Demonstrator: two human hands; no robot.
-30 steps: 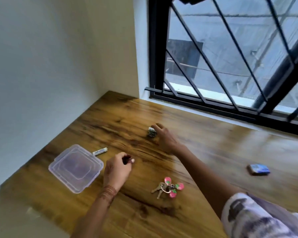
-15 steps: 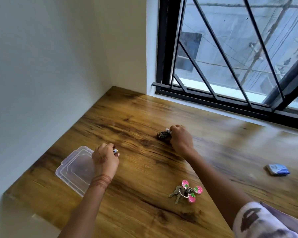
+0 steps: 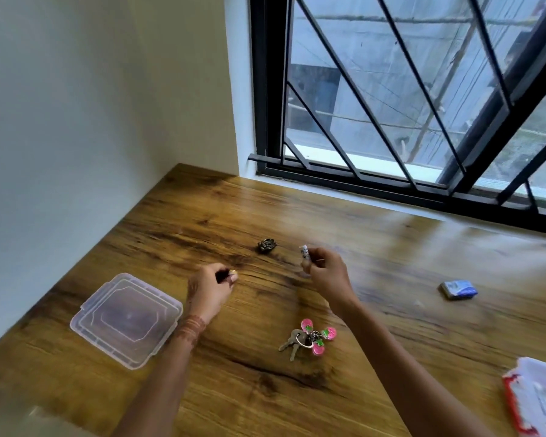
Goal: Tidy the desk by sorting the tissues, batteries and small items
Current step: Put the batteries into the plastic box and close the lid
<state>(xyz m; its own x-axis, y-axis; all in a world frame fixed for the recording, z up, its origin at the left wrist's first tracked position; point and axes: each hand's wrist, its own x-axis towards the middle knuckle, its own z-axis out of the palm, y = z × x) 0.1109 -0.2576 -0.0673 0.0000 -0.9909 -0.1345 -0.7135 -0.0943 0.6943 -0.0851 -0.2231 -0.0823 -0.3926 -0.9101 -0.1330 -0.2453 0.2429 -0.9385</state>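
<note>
A wooden counter [image 3: 375, 279] fills the corner between a pale wall and a black-barred window [image 3: 423, 89]. On its left part a clear plastic lid [image 3: 126, 320] lies flat, close to the near edge. A small dark metal trinket [image 3: 267, 246] sits toward the middle, well clear of both hands. Nearer the person, a bunch of keys [image 3: 309, 339] with pink strawberry charms lies between the two forearms, the key blades pointing down-left toward the near edge. Far to the right a small blue packet [image 3: 458, 289] rests alone, and at the lower right corner a white and red pack [image 3: 536, 398] is cut off by the picture's border. Nothing lies between the hands and the lid.

The left hand [image 3: 210, 293] is curled closed around a small dark battery [image 3: 226, 275], just beside the lid's far right corner; only its tip shows past the fingers, its long axis running roughly left to right and the metal end pointing right. The right hand [image 3: 325, 272] is raised above the counter and pinches a white battery [image 3: 304, 257] between thumb and fingertips. That battery stands nearly upright, its long axis vertical with the top leaning slightly left, and dark printing on its side is too blurred to read.
</note>
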